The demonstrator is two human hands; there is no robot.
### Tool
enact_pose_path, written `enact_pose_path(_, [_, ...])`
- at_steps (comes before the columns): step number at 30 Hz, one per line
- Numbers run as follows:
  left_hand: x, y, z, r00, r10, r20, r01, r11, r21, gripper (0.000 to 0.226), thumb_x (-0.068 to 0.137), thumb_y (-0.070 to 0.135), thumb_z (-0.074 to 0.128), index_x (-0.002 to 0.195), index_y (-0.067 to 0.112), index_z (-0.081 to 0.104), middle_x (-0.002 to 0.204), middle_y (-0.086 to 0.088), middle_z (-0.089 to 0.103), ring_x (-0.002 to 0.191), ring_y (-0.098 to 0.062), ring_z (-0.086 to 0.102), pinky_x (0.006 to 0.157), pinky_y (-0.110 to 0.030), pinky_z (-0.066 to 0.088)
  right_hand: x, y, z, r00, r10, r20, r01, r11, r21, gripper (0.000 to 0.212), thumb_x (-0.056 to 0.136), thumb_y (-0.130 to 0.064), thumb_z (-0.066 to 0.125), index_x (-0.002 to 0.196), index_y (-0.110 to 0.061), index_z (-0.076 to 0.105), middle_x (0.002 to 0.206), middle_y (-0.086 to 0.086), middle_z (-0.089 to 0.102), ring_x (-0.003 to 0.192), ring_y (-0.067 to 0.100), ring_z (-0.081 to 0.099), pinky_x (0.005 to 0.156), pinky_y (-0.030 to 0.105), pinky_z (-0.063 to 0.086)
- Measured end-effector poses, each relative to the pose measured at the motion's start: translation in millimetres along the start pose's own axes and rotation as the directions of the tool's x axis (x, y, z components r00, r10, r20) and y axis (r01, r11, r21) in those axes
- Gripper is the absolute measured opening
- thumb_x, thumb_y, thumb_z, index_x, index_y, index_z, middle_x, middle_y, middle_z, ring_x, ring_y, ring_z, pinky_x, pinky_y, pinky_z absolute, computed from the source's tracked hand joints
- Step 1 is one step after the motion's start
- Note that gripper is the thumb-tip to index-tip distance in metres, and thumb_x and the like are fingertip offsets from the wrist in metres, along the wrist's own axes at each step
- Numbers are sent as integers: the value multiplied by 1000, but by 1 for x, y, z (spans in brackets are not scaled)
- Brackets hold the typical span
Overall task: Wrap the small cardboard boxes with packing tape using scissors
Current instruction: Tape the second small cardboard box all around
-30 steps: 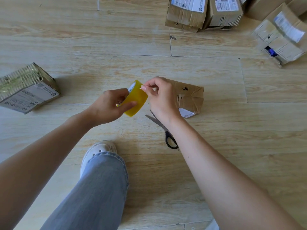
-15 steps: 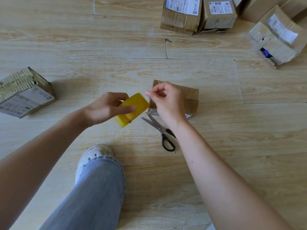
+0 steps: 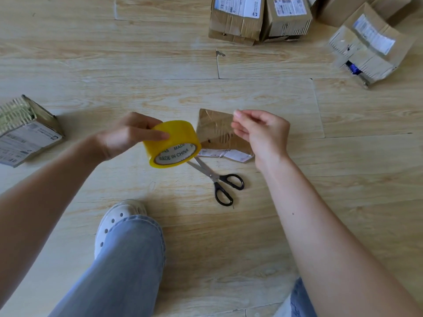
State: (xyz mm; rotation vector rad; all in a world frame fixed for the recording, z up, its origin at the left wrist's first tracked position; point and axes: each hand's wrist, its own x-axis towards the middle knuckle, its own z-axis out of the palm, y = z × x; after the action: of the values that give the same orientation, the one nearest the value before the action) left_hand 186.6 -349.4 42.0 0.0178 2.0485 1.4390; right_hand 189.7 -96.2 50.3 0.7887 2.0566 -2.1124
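Note:
My left hand (image 3: 124,136) grips a yellow roll of packing tape (image 3: 174,143) above the floor, its printed core facing me. My right hand (image 3: 261,131) pinches the free end of the tape, and a clear strip (image 3: 215,126) stretches from the roll to its fingertips. Behind the strip a small cardboard box (image 3: 219,143) lies on the wooden floor, seen partly through the tape. Black-handled scissors (image 3: 217,179) lie on the floor just in front of the box, blades pointing toward the roll.
A labelled box (image 3: 25,131) sits at the left edge. Several more cardboard boxes (image 3: 263,17) are piled at the top, and a torn one (image 3: 366,44) lies at the upper right. My leg in jeans and a white shoe (image 3: 119,220) are below the hands.
My hands moved apart: the right hand pulled the tape end rightward, drawing out a strip, and the left hand turned the roll so its core faces me.

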Motion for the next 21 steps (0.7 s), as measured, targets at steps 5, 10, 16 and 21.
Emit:
enact_pose_path(5, [16, 8, 1, 968, -90, -235, 198, 851, 486, 48, 76, 53, 72, 54, 13, 56, 51, 1, 42, 50, -12, 40, 50, -28, 29, 3, 3, -22, 994, 40, -97, -30, 995, 99, 6, 81, -1, 75, 84, -3, 70, 72, 6, 73, 67, 16, 72, 65, 24, 58])
enact_pose_path(10, [13, 14, -8, 987, -91, -131, 127, 945, 300, 51, 67, 55, 77, 61, 7, 61, 52, 3, 44, 51, -9, 42, 54, -29, 31, 11, 1, -41, 980, 77, -182, -53, 990, 133, 6, 82, -1, 74, 86, -2, 69, 76, 8, 72, 68, 14, 71, 65, 22, 57])
enact_pose_path(16, [24, 14, -10, 941, -35, -337, 240, 773, 587, 42, 73, 60, 66, 61, 20, 62, 63, -3, 55, 59, -18, 51, 51, -27, 33, 12, 2, -53, 965, 62, -255, -24, 988, 150, 6, 82, -2, 74, 85, -2, 69, 78, 10, 72, 68, 16, 71, 64, 22, 57])
enact_pose_path(21, [37, 23, -13, 966, 19, -257, 132, 819, 559, 21, 68, 61, 69, 75, 41, 66, 77, 15, 61, 71, -3, 54, 55, -21, 38, 18, 9, -62, 940, 150, -305, -85, 973, 215, 11, 83, 0, 73, 78, -5, 65, 79, 12, 69, 69, 19, 69, 66, 25, 59])
